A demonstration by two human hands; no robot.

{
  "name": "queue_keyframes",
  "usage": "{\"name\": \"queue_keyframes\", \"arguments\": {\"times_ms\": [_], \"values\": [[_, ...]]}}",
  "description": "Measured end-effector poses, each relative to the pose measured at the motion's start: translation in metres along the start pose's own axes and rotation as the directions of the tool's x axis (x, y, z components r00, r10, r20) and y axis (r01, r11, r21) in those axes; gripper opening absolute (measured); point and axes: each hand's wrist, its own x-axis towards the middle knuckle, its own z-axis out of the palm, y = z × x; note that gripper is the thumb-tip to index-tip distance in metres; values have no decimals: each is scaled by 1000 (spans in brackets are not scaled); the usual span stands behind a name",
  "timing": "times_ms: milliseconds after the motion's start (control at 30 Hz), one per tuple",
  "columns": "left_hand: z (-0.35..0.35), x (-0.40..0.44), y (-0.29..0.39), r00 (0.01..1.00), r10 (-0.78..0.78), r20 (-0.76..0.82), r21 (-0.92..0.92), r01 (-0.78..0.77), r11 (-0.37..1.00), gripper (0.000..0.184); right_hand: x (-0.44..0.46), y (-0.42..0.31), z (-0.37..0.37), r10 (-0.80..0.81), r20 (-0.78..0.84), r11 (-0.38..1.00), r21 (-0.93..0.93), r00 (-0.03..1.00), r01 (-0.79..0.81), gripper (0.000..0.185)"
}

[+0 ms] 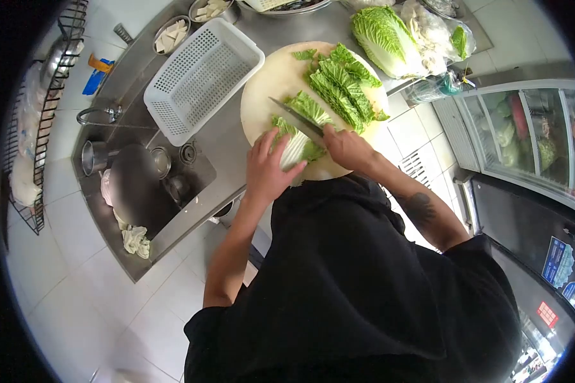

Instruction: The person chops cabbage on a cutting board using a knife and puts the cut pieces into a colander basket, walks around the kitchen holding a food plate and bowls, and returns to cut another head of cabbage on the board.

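Observation:
My right hand (pixel 349 149) is closed around the handle of a kitchen knife (pixel 295 116), its blade pointing up and to the left across a piece of napa cabbage (pixel 295 148). My left hand (pixel 266 167) lies on the near left side of that piece, fingers spread and pressing it against the round cutting board (pixel 271 80). The blade runs through or just over the leaves; I cannot tell how deep it sits. Cut cabbage leaves (pixel 342 89) are heaped on the far right part of the board.
A white perforated basket (pixel 201 80) stands left of the board, with a sink (pixel 198 163) beyond it. A whole napa cabbage (pixel 386 39) and plastic bags (pixel 431 38) lie at the back right. Bowls of pale slices (pixel 171 37) stand behind the basket. A glass-doored fridge (pixel 530 127) is at right.

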Motion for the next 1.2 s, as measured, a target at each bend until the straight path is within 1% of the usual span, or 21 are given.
{"name": "queue_keyframes", "arguments": {"times_ms": [67,100,133,167,200,333,400,500,600,667,700,800,867,900,967,1000,1067,1100,1133,1167,1200], "values": [[-6,-12,9,988,-149,45,128,143,981,75,0,12,1,-22,-79,1000,2,997,23,15],[-2,-17,10,987,-153,48,132,145,981,75,0,9,-4,-10,-77,1000,13,997,11,14],[6,-24,10,975,-195,104,153,178,972,83,-2,5,-8,-15,-74,1000,16,997,16,14],[12,-27,9,959,-235,157,175,208,962,91,-8,1,-13,19,-62,1000,11,998,-19,14],[14,-27,8,959,-238,157,176,210,962,91,-13,-9,-22,56,-50,998,6,997,-56,14],[23,-28,6,959,-243,147,171,217,961,96,-29,-29,-36,50,-11,998,37,999,-50,16],[25,-25,4,959,-242,149,189,213,959,97,-33,-36,-41,117,29,993,24,993,-118,14],[28,-20,6,975,-199,102,234,171,957,101,-38,-38,-44,125,17,991,47,992,-126,14],[24,0,3,965,-222,142,223,187,957,103,-40,-40,-46,157,-10,987,47,988,-156,13],[19,7,3,949,-243,199,272,184,945,103,-41,-45,-51,160,-25,986,46,987,-159,13],[18,7,3,949,-246,197,272,188,944,103,-41,-48,-53,164,-47,986,45,985,-162,14],[13,7,2,948,-237,212,299,168,939,100,-40,-51,-54,165,-2,986,19,986,-165,13],[11,5,4,991,-129,-41,266,135,954,85,-44,-56,-56,139,10,990,22,990,-139,13],[8,7,4,992,-124,-38,264,129,956,85,-45,-58,-58,110,22,994,22,994,-110,13],[2,11,-1,995,7,-98,143,7,990,54,-47,-63,-62,104,39,994,25,994,-105,13],[7,12,-8,995,7,-98,139,7,990,54,-47,-65,-63,92,58,995,28,994,-93,13],[22,13,-22,996,57,-64,-29,-59,998,30,-47,-66,-61,86,71,996,6,994,-87,13],[23,14,-21,996,61,-64,-33,-63,997,30,-47,-67,-60,79,82,997,-11,994,-78,13],[25,16,-20,995,62,-76,-33,-65,997,26,-47,-69,-62,86,77,996,-14,993,-85,13],[26,17,-18,995,58,-85,-36,-61,997,21,-48,-72,-65,84,103,996,-31,991,-81,13],[27,16,-17,995,55,-80,-45,-59,997,21,-50,-75,-68,82,134,996,-46,988,-76,13]]}}
